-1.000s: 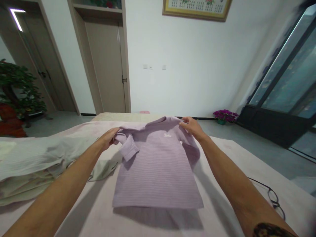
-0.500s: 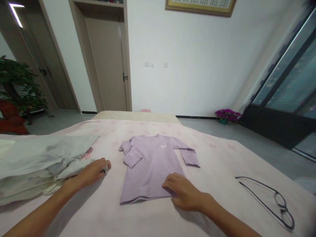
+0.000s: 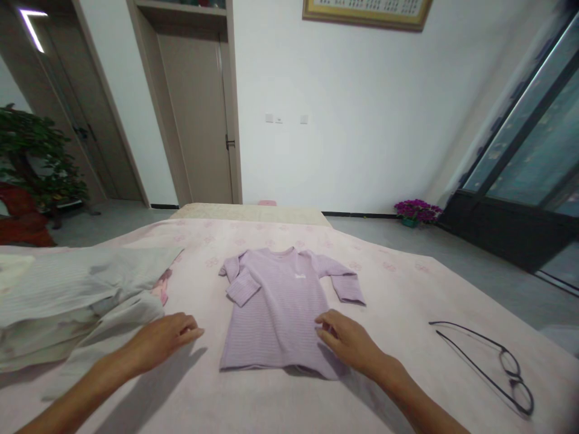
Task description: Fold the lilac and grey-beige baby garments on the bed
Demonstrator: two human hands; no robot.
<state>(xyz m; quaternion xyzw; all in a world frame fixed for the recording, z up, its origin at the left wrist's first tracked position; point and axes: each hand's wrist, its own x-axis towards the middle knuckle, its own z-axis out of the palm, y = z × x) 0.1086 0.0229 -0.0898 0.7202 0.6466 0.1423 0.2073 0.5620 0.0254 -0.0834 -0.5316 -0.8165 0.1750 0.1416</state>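
A small long-sleeved lilac shirt (image 3: 275,325) lies front up, its left sleeve bent over the body and its right sleeve bent downward. My right hand (image 3: 346,337) is at the shirt's lower right side, with bent fingers and thumb gripping the cloth; the fingertips are partly hidden. Near that hand the hem is slightly raised. To the left of the shirt, my left hand (image 3: 165,337) hovers over the bedding, empty, thumb and fingers a little apart. Beside and under its forearm lies a heap of pale grey-green clothes (image 3: 90,283), with a bit of pink cloth (image 3: 161,288) at its edge.
A pink flowered sheet (image 3: 389,289) covers the wide surface. Black-framed glasses (image 3: 511,377) lie unfolded at the right. Beyond the far edge stand a closed door (image 3: 196,120), a pot of purple flowers (image 3: 416,211) and, at the left, a leafy plant (image 3: 36,157).
My left hand has come nearer to me and its fingers have loosened; a grey garment part now spreads beneath the forearm. My right hand has shifted slightly right, and the shirt's lower right side has creased.
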